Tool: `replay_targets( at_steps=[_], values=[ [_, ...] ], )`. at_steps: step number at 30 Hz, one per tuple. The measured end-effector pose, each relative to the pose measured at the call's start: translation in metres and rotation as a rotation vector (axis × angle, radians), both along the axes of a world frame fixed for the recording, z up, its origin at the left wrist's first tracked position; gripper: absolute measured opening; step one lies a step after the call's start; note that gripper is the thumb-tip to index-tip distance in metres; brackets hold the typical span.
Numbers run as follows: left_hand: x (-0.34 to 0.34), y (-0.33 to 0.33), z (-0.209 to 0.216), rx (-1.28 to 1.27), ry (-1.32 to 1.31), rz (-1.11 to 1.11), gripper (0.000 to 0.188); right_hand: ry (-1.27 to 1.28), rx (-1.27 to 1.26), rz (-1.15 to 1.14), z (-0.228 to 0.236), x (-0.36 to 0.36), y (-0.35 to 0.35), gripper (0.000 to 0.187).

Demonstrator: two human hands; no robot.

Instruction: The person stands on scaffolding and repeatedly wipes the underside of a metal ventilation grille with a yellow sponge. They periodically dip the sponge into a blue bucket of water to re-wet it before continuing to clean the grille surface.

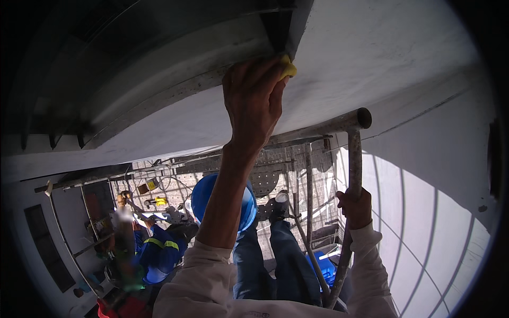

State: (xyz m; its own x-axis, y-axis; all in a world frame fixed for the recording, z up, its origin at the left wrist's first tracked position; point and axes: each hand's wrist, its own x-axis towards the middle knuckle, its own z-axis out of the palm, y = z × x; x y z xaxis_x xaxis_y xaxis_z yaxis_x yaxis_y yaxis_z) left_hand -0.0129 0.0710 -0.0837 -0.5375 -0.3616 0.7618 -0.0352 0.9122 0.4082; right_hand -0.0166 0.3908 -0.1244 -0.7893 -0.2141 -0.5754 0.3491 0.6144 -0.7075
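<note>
My left hand (253, 93) is raised with its fingers closed on a small yellow sponge (288, 68). The sponge touches the corner where the dark window frame (275, 32) meets the pale wall (382, 47). Lower on the right, my right hand (355, 208) wraps round an upright scaffold pole (354, 159). Behind my left forearm is a blue bucket (205, 196), partly hidden by the arm. What the bucket contains is out of sight.
I stand on perforated scaffold planks (265, 180), high above a tiled floor. A horizontal scaffold tube (339, 122) runs along the wall. Below, a co-worker in blue (159, 254) with reflective strips bends near yellow tools (156, 201). Blue plastic (324, 267) lies lower right.
</note>
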Motion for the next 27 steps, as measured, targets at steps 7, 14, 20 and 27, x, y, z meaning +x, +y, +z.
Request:
replay_targets(
  at_steps=[7,14,20,27],
  values=[
    [0.053,-0.03,-0.013,-0.061,-0.038,0.064,0.023,0.068,0.022,0.004,-0.007,-0.002,0.003,0.022],
    [0.207,-0.154,-0.015,-0.349,-0.13,0.495,0.012,0.078,0.035,0.031,-0.014,-0.008,0.015,0.014],
    [0.26,-0.181,-0.018,-0.439,-0.265,0.947,0.025,0.103,0.008,0.036,-0.018,-0.01,0.021,0.016],
    [0.269,-0.168,-0.007,-0.304,-0.488,0.916,0.037,0.121,0.006,0.064,-0.014,-0.01,0.02,0.019]
  ],
)
